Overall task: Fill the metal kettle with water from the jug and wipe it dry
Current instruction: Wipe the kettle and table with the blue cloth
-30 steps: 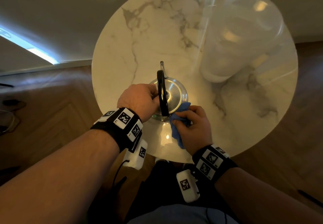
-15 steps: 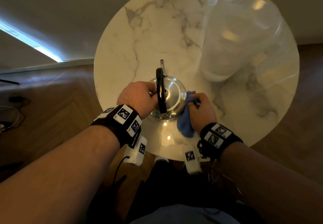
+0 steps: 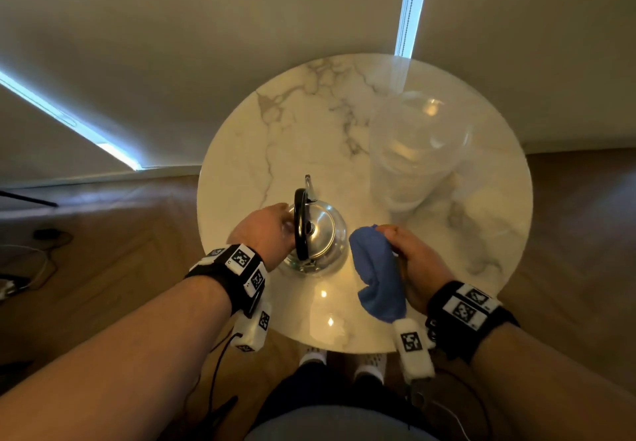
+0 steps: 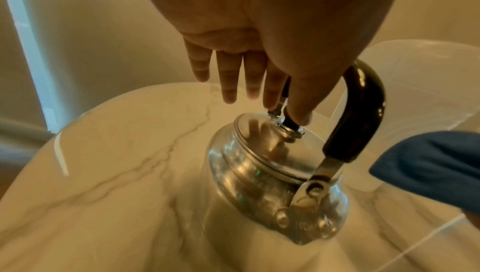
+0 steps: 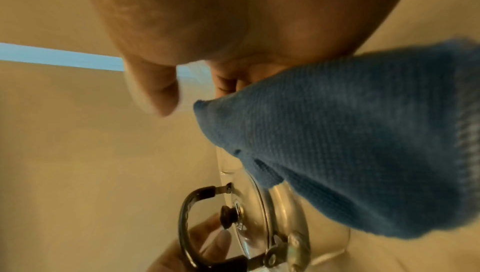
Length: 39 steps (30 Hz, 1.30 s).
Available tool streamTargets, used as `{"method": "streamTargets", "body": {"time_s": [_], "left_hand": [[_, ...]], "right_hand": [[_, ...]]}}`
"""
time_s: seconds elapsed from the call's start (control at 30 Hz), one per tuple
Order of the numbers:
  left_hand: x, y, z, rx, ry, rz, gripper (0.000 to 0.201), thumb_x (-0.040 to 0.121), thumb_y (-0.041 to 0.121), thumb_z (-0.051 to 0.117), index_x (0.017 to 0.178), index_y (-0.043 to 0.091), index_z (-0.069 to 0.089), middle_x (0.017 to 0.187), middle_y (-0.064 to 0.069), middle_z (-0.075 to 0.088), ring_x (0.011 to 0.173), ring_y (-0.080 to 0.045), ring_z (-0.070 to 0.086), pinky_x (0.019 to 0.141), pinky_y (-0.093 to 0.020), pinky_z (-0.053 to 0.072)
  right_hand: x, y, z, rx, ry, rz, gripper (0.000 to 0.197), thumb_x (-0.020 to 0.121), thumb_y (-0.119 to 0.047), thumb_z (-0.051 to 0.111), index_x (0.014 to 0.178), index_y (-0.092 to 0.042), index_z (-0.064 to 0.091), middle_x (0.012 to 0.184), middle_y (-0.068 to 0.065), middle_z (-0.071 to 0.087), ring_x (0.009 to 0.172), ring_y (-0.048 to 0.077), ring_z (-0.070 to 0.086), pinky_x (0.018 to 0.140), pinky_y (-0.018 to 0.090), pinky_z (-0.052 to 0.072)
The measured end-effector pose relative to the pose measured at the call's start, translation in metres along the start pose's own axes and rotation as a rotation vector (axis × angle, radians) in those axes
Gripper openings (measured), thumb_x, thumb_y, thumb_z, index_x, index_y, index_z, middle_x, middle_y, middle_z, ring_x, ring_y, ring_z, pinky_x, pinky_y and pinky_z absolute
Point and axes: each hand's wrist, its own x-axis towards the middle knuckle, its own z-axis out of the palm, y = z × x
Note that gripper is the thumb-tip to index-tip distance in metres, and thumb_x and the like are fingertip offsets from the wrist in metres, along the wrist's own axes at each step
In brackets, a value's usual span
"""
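The shiny metal kettle (image 3: 320, 237) with a black arched handle stands lid-on near the front of the round marble table (image 3: 275, 124). My left hand (image 3: 272, 227) is beside its left side with straight fingers (image 4: 249, 79), the thumb tip close to the lid knob (image 4: 291, 126); it holds nothing. My right hand (image 3: 409, 258) is to the right of the kettle, apart from it, and grips a bunched blue cloth (image 3: 377, 272) that hangs down from the fingers. The same cloth (image 5: 350, 143) fills the right wrist view above the kettle (image 5: 275, 223). The clear plastic jug (image 3: 413, 151) stands behind, right.
The table edge (image 3: 344, 347) is close to my body, with my feet below it. Wooden floor surrounds the table, with cables on the left. A wall lies right behind the table. Bare marble lies left and right of the kettle.
My right hand has pulled the cloth off the kettle's side and moved right. My left hand has let go of the kettle and straightened its fingers. The view has drawn back.
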Motion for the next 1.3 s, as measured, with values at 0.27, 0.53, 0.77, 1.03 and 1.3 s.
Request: {"method": "streamTargets", "body": {"time_s": [0.27, 0.53, 0.77, 1.03, 1.3], "left_hand": [[0.028, 0.016, -0.038, 0.511, 0.056, 0.704, 0.037, 0.082, 0.016, 0.074, 0.116, 0.028, 0.069, 0.139, 0.004, 0.061, 0.138, -0.023, 0.047, 0.115, -0.04, 0.038], [0.061, 0.02, -0.064, 0.782, -0.174, 0.919, 0.02, 0.086, 0.026, 0.065, 0.105, 0.032, 0.072, 0.105, 0.009, 0.071, 0.102, -0.016, 0.065, 0.117, -0.037, 0.031], [0.082, 0.011, -0.067, 0.62, -0.125, 0.804, 0.022, 0.089, 0.043, 0.058, 0.106, 0.032, 0.067, 0.102, 0.01, 0.067, 0.101, -0.018, 0.061, 0.075, -0.039, 0.056], [0.125, 0.021, -0.076, 0.442, -0.054, 0.652, 0.03, 0.093, 0.048, 0.055, 0.112, 0.029, 0.068, 0.105, 0.006, 0.065, 0.098, -0.021, 0.062, 0.075, -0.036, 0.054], [0.164, 0.025, -0.083, 0.325, 0.032, 0.572, 0.029, 0.093, 0.044, 0.056, 0.112, 0.028, 0.07, 0.103, 0.004, 0.065, 0.091, -0.02, 0.063, 0.073, -0.035, 0.053]], "right_hand": [[-0.013, -0.045, -0.014, -0.57, -0.033, -0.221, 0.053, 0.085, -0.001, 0.072, 0.12, -0.028, 0.043, 0.09, 0.009, 0.078, 0.08, 0.03, 0.075, 0.068, 0.035, 0.06], [-0.002, -0.064, -0.016, -0.708, 0.026, -0.182, 0.023, 0.078, -0.011, 0.07, 0.099, -0.018, 0.066, 0.079, 0.0, 0.075, 0.079, 0.014, 0.073, 0.072, 0.028, 0.056], [-0.003, -0.059, -0.021, -0.62, 0.113, -0.222, 0.027, 0.093, -0.003, 0.063, 0.094, -0.027, 0.076, 0.1, 0.001, 0.078, 0.101, 0.021, 0.071, 0.093, 0.042, 0.052], [-0.009, -0.06, -0.01, -0.635, 0.232, -0.25, 0.03, 0.101, -0.009, 0.056, 0.11, -0.033, 0.072, 0.107, -0.009, 0.077, 0.105, 0.007, 0.069, 0.091, 0.023, 0.052], [-0.014, -0.068, 0.013, -0.652, 0.31, -0.36, 0.026, 0.098, -0.009, 0.061, 0.113, -0.027, 0.069, 0.1, -0.011, 0.076, 0.091, -0.005, 0.068, 0.077, 0.011, 0.049]]}}
